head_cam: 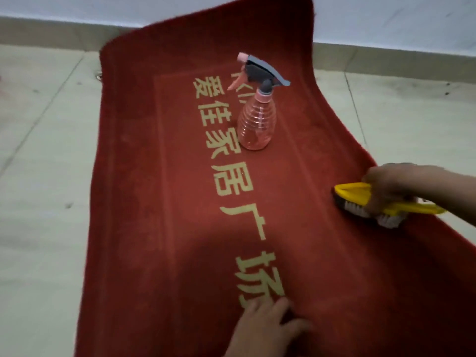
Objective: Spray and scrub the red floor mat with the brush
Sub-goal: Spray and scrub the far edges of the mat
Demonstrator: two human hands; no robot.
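A red floor mat (pixel 164 207) with gold characters down its middle lies on the pale floor, its far end curling up against the wall. A clear pink spray bottle (pixel 256 124) with a grey trigger head stands upright on the mat's far half. My right hand (pixel 401 186) grips a yellow scrub brush (pixel 360 195), bristles down on the mat near its right edge. My left hand (pixel 265 328) rests flat on the near part of the mat, fingers spread.
Pale tiled floor (pixel 46 176) surrounds the mat on both sides. A white wall (pixel 386 19) with a tan baseboard runs along the back.
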